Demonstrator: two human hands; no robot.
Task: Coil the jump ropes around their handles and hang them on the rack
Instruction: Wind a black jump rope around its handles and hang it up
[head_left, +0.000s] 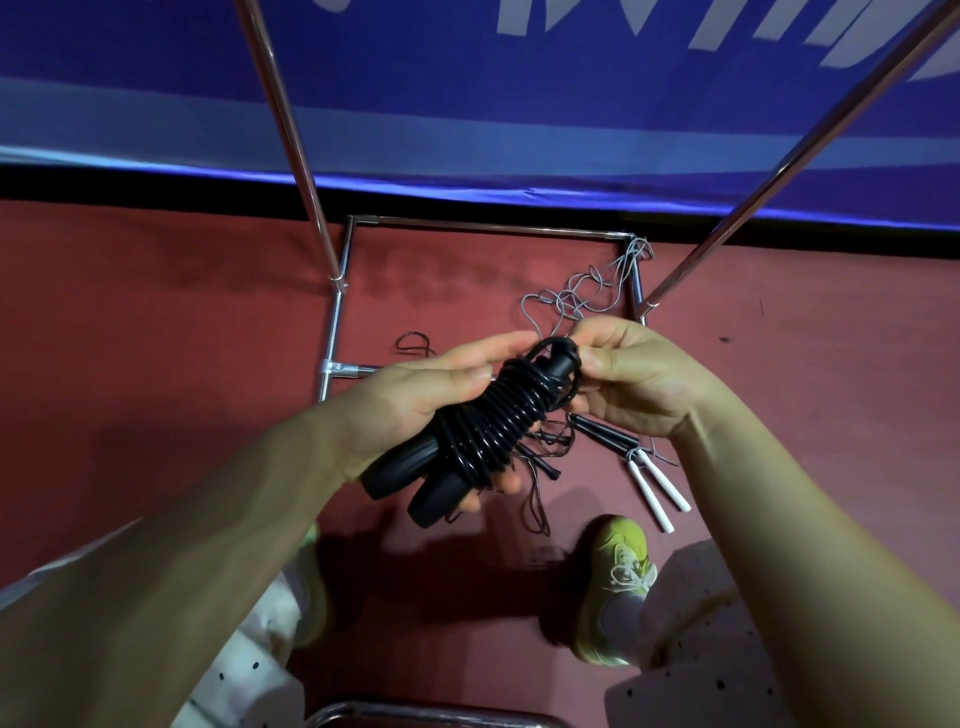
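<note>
The black jump rope (488, 421) sits in mid-air between both hands, above the red floor (156, 322) and in front of the metal rack (291, 130), its cord already wound in tight turns around the two black handles held side by side. The left hand (415, 395) cradles the bundle from underneath, fingers curled round the handles and the coils; the right hand (634, 374) pinches the upper end, where the last loop of cord comes over the handle tips. The step in hand looks like finishing the coil — securing that final loop so the winding does not spring loose. To do it well, the left hand should keep steady pressure on the turns while the right draws the loop snug and tucks it under a neighbouring turn or over the handle ends; slack here would probably let the stiff cord unwind once hung. Leaving a small loop free would give something to catch on a rack bar. On the floor, inside the rack's base frame, a grey rope (587, 291) lies tangled and a white-handled rope (660, 488) lies near the yellow shoe (618, 561) — both not yet coiled. As for writing, the blue banner (467, 78) carries large pale letters, cut off at the top edge and not readable; no brand shows on the handles.
</note>
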